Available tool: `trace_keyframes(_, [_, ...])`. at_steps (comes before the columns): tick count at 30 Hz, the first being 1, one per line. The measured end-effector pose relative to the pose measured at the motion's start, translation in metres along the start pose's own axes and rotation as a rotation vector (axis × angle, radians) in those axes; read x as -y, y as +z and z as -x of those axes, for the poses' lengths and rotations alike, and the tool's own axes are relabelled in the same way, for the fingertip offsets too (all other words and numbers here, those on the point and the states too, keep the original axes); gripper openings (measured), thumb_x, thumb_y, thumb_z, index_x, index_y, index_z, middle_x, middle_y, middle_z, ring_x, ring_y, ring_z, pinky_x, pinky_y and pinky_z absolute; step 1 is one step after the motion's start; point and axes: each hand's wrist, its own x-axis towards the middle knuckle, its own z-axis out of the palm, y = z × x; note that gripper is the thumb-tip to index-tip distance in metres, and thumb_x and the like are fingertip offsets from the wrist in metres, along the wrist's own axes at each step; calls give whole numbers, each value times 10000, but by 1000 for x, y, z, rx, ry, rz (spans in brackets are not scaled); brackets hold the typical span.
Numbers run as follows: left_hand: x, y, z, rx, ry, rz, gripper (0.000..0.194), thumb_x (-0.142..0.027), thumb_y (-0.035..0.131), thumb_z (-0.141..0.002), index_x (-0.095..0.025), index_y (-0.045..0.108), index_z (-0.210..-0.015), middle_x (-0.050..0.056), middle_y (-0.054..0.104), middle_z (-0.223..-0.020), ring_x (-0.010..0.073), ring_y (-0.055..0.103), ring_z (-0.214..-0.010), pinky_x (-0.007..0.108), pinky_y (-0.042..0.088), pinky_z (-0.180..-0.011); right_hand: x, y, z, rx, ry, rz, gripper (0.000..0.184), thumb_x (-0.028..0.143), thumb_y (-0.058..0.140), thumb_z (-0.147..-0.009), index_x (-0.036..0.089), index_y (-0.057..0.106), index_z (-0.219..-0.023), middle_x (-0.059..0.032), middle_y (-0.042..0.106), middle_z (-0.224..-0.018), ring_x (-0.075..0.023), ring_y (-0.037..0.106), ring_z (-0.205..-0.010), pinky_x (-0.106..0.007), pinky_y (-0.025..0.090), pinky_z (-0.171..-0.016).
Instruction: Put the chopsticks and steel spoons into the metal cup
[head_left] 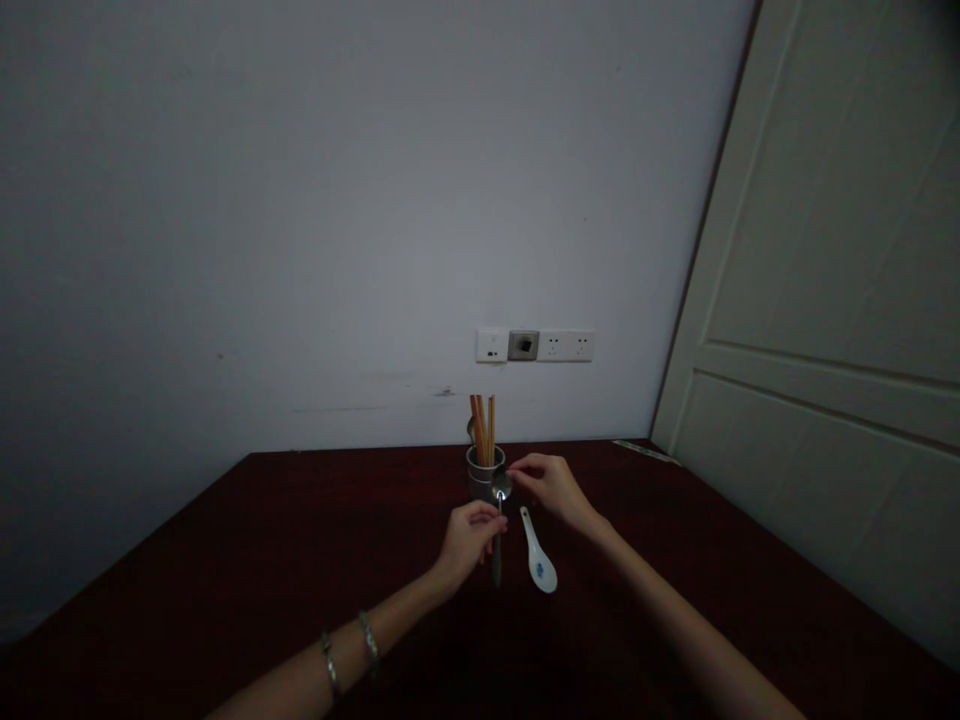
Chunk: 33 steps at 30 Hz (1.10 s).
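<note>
A metal spoon [501,487] is held with its bowl up and its handle pointing down toward me. My left hand [469,540] pinches the spoon's handle between thumb and fingers. At the right edge of the bowl, the closed fingertips of my right hand [551,485] meet the spoon. Just behind stands a grey cup [480,480], partly covered by the spoon. Several wooden chopsticks [482,430] and another spoon [471,430] stick up out of it. A white soup spoon [538,555] with a blue mark lies on the table, right of the held spoon.
The dark red table [300,560] runs back to a pale wall. Sockets and switch plates [566,345] are set in the wall above the cup. To the right rises a white panelled door [810,300], with a thin strip [645,452] lying near the table's back right corner.
</note>
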Motion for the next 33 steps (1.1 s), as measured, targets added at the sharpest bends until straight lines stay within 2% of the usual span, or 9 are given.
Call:
trace_keyframes(5, [-2,-7,-9,-30,77,10,322,-372,599,-640,-114,547,-826,2,559,-643,44,408,-376,145,265,-278,3,-4,-23,27,77,-82,299,391,522,-723,131,661,-773,-18,636,-629,-70,471,-357,-174,382,-314])
trace_keyframes(9, [-1,-21,-21,-117,120,16,390,-406,580,-653,-127,531,-921,26,563,-764,49,433,-432,136,273,-276,5,-26,-68,-91,-1,-28,316,408,534,-717,125,664,-769,-28,651,-674,-60,472,-331,-173,369,-300])
trace_keyframes(13, [5,-37,-30,-183,100,-19,351,-411,578,-652,-124,540,-850,4,532,-670,52,415,-426,129,264,-274,1,-36,-113,-204,-65,23,325,403,537,-712,111,670,-759,-43,648,-676,-69,485,-344,-179,387,-290])
trace_keyframes(16, [11,-45,-32,-198,70,-52,342,-430,573,-651,-123,549,-801,-26,477,-556,59,403,-407,130,253,-271,-9,-25,-130,-199,-64,59,314,393,534,-716,113,671,-748,-45,648,-675,-68,483,-335,-180,386,-282])
trace_keyframes(21, [18,-49,-31,-204,23,-84,361,-468,554,-653,-124,552,-764,-66,404,-453,43,335,-324,145,242,-270,-35,7,-129,-127,-57,70,292,372,506,-742,132,671,-766,-41,657,-695,-85,512,-365,-177,375,-299])
trace_keyframes(25, [21,-50,-30,-176,15,-98,366,-475,542,-663,-125,554,-770,-71,399,-452,40,330,-319,146,243,-275,-50,26,-121,-83,-110,175,234,293,511,-752,134,681,-727,-53,679,-694,-145,599,-553,-217,451,-503])
trace_keyframes(27, [23,-51,-31,-165,14,-106,363,-472,537,-670,-125,555,-771,-69,404,-461,39,332,-322,146,242,-277,-56,33,-118,-61,-109,209,215,261,518,-749,131,685,-710,-63,687,-700,-162,610,-630,-231,449,-592])
trace_keyframes(33, [29,-48,-32,-144,-9,-133,376,-480,527,-674,-119,565,-771,-73,387,-426,45,319,-305,155,230,-277,-68,45,-111,-23,-47,228,220,259,510,-754,132,688,-724,-66,689,-684,-168,610,-626,-226,422,-575])
